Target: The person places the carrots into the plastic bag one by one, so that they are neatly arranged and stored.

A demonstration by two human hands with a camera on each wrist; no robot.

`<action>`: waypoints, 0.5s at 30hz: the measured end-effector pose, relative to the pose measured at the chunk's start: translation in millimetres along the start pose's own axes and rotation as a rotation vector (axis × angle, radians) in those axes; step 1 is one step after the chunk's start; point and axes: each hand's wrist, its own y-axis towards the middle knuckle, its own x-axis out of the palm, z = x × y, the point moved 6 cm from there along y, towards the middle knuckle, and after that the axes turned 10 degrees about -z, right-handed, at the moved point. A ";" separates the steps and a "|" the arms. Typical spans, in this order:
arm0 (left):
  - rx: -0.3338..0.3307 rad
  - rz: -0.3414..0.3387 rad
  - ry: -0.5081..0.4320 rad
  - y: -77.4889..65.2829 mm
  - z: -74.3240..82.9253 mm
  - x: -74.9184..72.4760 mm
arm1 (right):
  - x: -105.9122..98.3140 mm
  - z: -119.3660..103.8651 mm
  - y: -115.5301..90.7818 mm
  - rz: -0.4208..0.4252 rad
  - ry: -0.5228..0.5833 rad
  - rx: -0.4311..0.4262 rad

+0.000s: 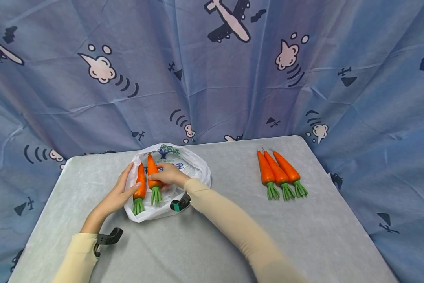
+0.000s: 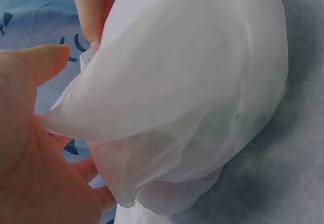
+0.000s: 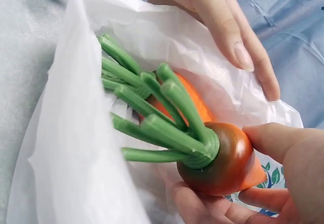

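A white plastic bag (image 1: 197, 165) with a printed tree lies spread with its mouth upward on the table. My right hand (image 1: 171, 175) grips one orange carrot (image 1: 152, 167) with green stems inside the bag's mouth; in the right wrist view thumb and fingers hold this carrot (image 3: 228, 158) near its stem end. Another carrot (image 1: 140, 182) lies beside it along the bag's left side. The left hand (image 1: 118, 194) rests against the bag's left edge with fingers extended. In the left wrist view the bag (image 2: 192, 72) hides both carrots from sight.
Three more carrots (image 1: 277, 169) lie side by side on the right part of the grey-white table (image 1: 226, 236). A blue patterned curtain (image 1: 212, 78) hangs behind the table and down its sides.
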 end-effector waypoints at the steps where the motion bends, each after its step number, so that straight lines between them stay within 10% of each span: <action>1: -0.001 0.000 0.000 0.0 0.2 0.0 | 0.7 0.3 0.2 -0.003 -0.003 0.005; 15: 0.009 0.005 0.013 -0.2 1.4 1.3 | 12.1 3.9 5.8 -0.039 -0.012 0.009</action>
